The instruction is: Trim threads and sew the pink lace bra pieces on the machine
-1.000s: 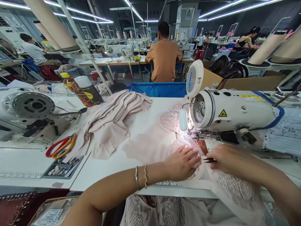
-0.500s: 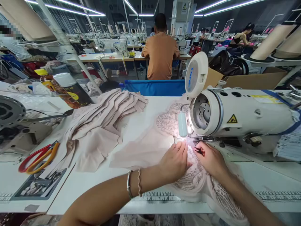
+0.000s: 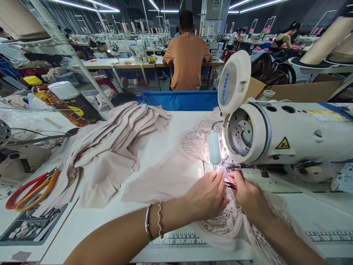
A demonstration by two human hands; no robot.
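Observation:
Pale pink lace fabric (image 3: pixel 220 217) lies under the sewing machine (image 3: pixel 292 134) and hangs toward the table's front edge. My left hand (image 3: pixel 208 193) is closed on the fabric, its thumb and fingertips pinching an edge beside the lit needle area. A small pale strip (image 3: pixel 223 171) shows at those fingertips. Close by on the right, my right hand (image 3: pixel 249 197) also has its fingers closed. Dark thread snips (image 3: pixel 230 185) stick out of it, with the points toward my left hand. A pale green lamp (image 3: pixel 214 148) hangs just above my fingers. The needle itself is hidden.
Stacked pink fabric pieces (image 3: pixel 118 129) lie to the left. Red-and-orange-handled scissors (image 3: pixel 35 189) rest beside a grey parts tray (image 3: pixel 24 241). A spray can (image 3: pixel 75 103) leans at the back left. Ahead, a person in a brown shirt (image 3: pixel 189 62) sits at another table.
My right hand has turned slightly, and the snips now point at my left fingertips. The left hand still pinches the fabric near the needle. The view has shifted a little.

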